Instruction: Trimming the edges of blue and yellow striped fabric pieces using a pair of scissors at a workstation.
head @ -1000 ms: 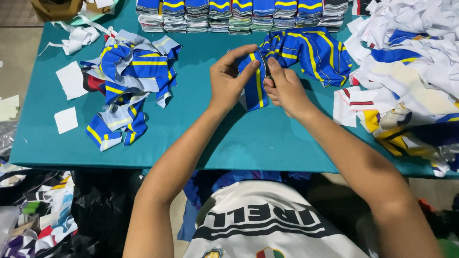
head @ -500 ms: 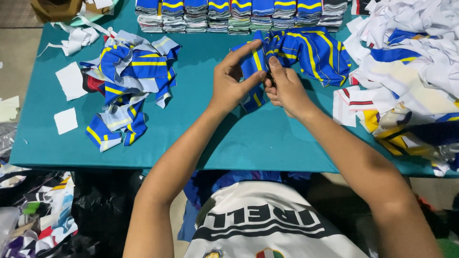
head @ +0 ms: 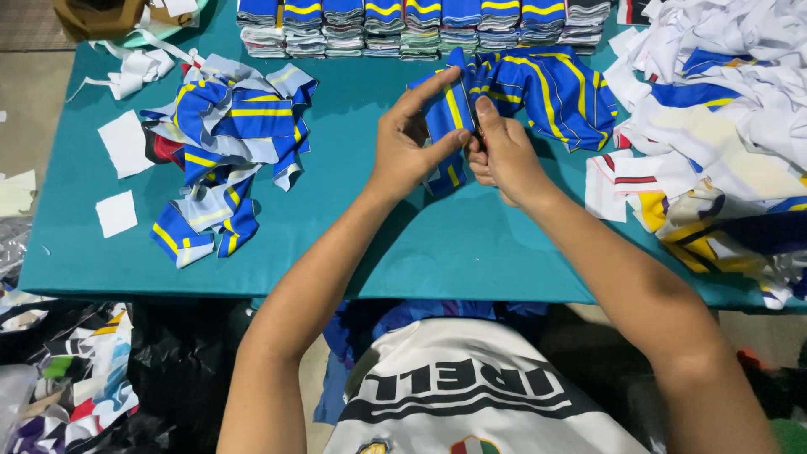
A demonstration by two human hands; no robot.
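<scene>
Nearest the camera lay the person's white shirt with black lettering [head: 471, 395], and below the desk's near left edge a dark bag of mixed fabric scraps [head: 76, 370] sat on the floor. Both bare forearms reached forward over the teal-covered desk [head: 437, 252]. The left hand [head: 409, 143] was closed on a small blue fabric piece with yellow stripes [head: 447, 126], thumb on the near face and fingers extended up behind it. The right hand [head: 503, 155] pinched the same piece along its right edge, fingers curled tight. The piece was held just above the desk at its centre, upright, its top touching a larger crumpled heap of the same blue and yellow striped cloth [head: 551, 92].

To the left, a loose pile of blue, yellow and white cut pieces [head: 227, 143] lay on the desk, with two white squares of paper or cloth [head: 122, 176] beside it. At the right edge spread a big mound of white, navy and yellow offcuts [head: 723, 143]. Along the far edge stood a neat row of stacked folded pieces, blue and yellow on top [head: 420, 25]. At the far left corner sat white strips [head: 134, 67] and a brown cardboard box [head: 97, 15].
</scene>
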